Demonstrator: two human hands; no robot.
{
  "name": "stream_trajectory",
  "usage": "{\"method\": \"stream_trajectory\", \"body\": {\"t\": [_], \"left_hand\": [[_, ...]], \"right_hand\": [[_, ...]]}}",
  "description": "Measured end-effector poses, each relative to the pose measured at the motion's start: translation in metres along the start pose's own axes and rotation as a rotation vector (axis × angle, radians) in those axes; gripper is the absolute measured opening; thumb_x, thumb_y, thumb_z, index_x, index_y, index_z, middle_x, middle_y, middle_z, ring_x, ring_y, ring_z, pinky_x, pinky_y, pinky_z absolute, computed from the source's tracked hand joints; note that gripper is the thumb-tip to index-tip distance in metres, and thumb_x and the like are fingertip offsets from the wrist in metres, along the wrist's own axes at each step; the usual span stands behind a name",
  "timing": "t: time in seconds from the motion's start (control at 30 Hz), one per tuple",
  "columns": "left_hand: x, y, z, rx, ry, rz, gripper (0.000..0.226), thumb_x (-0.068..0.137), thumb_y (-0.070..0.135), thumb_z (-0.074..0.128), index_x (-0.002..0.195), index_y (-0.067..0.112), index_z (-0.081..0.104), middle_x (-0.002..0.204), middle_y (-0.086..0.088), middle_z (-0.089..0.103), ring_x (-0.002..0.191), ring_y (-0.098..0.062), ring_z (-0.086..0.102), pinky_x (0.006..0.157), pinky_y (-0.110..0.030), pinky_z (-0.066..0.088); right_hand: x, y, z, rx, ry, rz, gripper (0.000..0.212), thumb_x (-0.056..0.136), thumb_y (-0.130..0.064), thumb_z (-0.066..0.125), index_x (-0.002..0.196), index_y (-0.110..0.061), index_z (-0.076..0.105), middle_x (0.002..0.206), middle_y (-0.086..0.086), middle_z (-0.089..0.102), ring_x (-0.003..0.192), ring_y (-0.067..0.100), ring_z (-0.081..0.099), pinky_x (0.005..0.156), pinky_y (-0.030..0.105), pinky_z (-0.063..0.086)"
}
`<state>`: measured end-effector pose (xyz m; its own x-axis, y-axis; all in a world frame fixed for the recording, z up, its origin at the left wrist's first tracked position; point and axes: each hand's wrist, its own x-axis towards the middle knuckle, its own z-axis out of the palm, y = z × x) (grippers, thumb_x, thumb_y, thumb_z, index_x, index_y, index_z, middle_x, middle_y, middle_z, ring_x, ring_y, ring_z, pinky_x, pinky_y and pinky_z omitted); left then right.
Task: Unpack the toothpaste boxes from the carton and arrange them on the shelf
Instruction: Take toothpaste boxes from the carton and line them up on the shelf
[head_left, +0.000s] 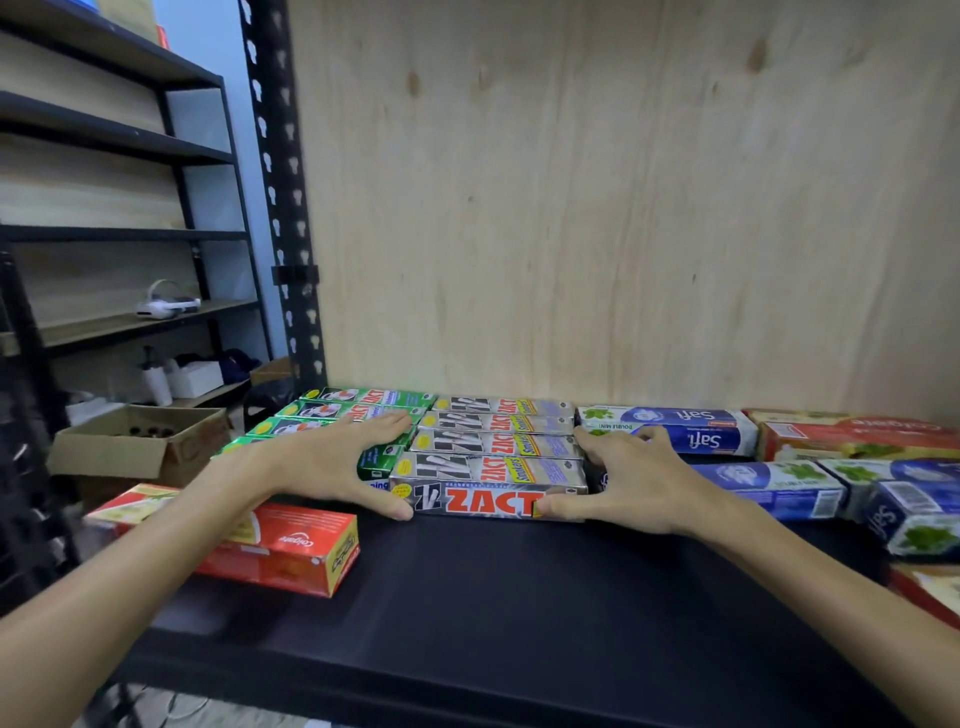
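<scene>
The silver ZACT box (485, 500) is long and metallic, with red lettering on its front face and a black-striped panel at one end. It lies on the black shelf (498, 597), nearest of a silver row running back toward the plywood panel (623, 208). The left hand (332, 460) and right hand (631, 480) clamp its two ends, thumbs on the front face. The fingers (387, 421) cover neighbouring green boxes (332, 410); the box's far side is hidden.
</scene>
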<state>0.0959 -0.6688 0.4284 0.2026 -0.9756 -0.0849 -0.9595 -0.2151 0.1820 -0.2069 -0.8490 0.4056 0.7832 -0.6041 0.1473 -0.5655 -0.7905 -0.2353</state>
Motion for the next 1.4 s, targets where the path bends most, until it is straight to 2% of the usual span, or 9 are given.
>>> {"method": "stream_trajectory", "body": {"t": [0.1, 0.23, 0.33, 0.53, 0.6, 0.73, 0.9, 1.17, 1.4], "left_hand": [[0.000, -0.001, 0.002, 0.009, 0.021, 0.021, 0.120, 0.064, 0.087, 0.064, 0.159, 0.042, 0.005, 0.163, 0.028, 0.001, 0.152, -0.003, 0.007, 0.126, -0.035, 0.010], [0.000, -0.002, 0.005, 0.019, 0.028, 0.039, 0.116, 0.069, 0.085, 0.061, 0.159, 0.040, 0.003, 0.162, 0.028, -0.001, 0.152, -0.002, 0.004, 0.125, -0.031, 0.007], [-0.002, 0.000, 0.004, 0.010, 0.032, 0.035, 0.118, 0.068, 0.086, 0.062, 0.159, 0.040, 0.004, 0.163, 0.026, 0.000, 0.152, -0.001, 0.006, 0.125, -0.031, 0.009], [-0.003, 0.023, -0.003, -0.009, 0.087, 0.062, 0.133, 0.058, 0.087, 0.069, 0.160, 0.033, 0.004, 0.165, 0.019, -0.005, 0.152, -0.002, -0.006, 0.126, -0.036, 0.004], [0.001, 0.049, -0.004, -0.115, 0.139, 0.100, 0.130, 0.058, 0.081, 0.075, 0.160, 0.034, 0.010, 0.163, 0.022, 0.006, 0.151, 0.000, 0.005, 0.126, -0.033, 0.009], [0.032, 0.107, 0.003, -0.209, 0.366, 0.208, 0.087, 0.073, 0.079, 0.064, 0.146, 0.036, 0.046, 0.144, 0.021, 0.048, 0.131, 0.001, 0.044, 0.112, -0.026, 0.034], [0.092, 0.164, 0.011, -0.185, 0.394, 0.244, 0.043, 0.091, 0.052, 0.063, 0.125, 0.025, 0.064, 0.128, 0.007, 0.063, 0.118, -0.009, 0.056, 0.101, -0.029, 0.043], [0.164, 0.194, 0.033, -0.099, 0.398, 0.107, 0.044, 0.081, 0.044, 0.077, 0.119, 0.026, 0.065, 0.124, 0.002, 0.065, 0.111, -0.016, 0.059, 0.095, -0.033, 0.047], [0.173, 0.198, 0.036, -0.028, 0.430, 0.072, 0.046, 0.080, 0.048, 0.077, 0.117, 0.024, 0.065, 0.121, 0.001, 0.063, 0.109, -0.020, 0.058, 0.094, -0.038, 0.048]], "right_hand": [[-0.002, 0.000, 0.002, -0.021, -0.005, 0.032, 0.095, 0.064, -0.100, 0.043, 0.137, -0.040, 0.042, 0.128, -0.011, 0.058, 0.121, 0.020, 0.040, 0.109, 0.039, 0.023], [-0.005, -0.005, 0.000, -0.038, -0.051, 0.089, 0.115, 0.066, -0.099, 0.042, 0.158, -0.035, 0.016, 0.150, -0.004, 0.044, 0.134, 0.030, 0.025, 0.114, 0.043, 0.024], [-0.012, -0.010, -0.004, -0.020, -0.061, 0.114, 0.117, 0.070, -0.094, 0.045, 0.161, -0.032, 0.006, 0.160, -0.003, 0.033, 0.142, 0.034, 0.016, 0.117, 0.045, 0.022], [-0.028, -0.011, -0.021, 0.009, 0.126, 0.056, 0.093, 0.078, -0.088, 0.042, 0.154, -0.036, 0.031, 0.153, -0.004, 0.046, 0.146, 0.017, 0.026, 0.118, 0.041, 0.009], [-0.032, -0.001, -0.030, 0.086, 0.191, 0.103, 0.083, 0.086, -0.082, 0.039, 0.154, -0.034, 0.034, 0.149, -0.002, 0.051, 0.145, 0.017, 0.031, 0.120, 0.042, 0.011], [-0.031, 0.046, -0.039, 0.082, 0.327, 0.129, 0.069, 0.096, -0.071, 0.034, 0.151, -0.030, 0.040, 0.137, -0.011, 0.063, 0.138, 0.015, 0.043, 0.115, 0.044, 0.021], [-0.023, 0.120, -0.052, -0.132, 0.405, 0.192, 0.040, 0.097, -0.041, 0.057, 0.137, -0.036, 0.055, 0.127, -0.010, 0.067, 0.128, 0.018, 0.049, 0.105, 0.043, 0.027], [-0.003, 0.172, -0.066, -0.222, 0.232, 0.176, 0.064, 0.081, -0.053, 0.074, 0.140, -0.041, 0.052, 0.137, -0.013, 0.058, 0.129, 0.019, 0.039, 0.098, 0.041, 0.024], [0.000, 0.174, -0.062, -0.232, 0.210, 0.155, 0.056, 0.080, -0.062, 0.072, 0.129, -0.036, 0.061, 0.128, -0.007, 0.058, 0.123, 0.020, 0.040, 0.097, 0.041, 0.023]]}}
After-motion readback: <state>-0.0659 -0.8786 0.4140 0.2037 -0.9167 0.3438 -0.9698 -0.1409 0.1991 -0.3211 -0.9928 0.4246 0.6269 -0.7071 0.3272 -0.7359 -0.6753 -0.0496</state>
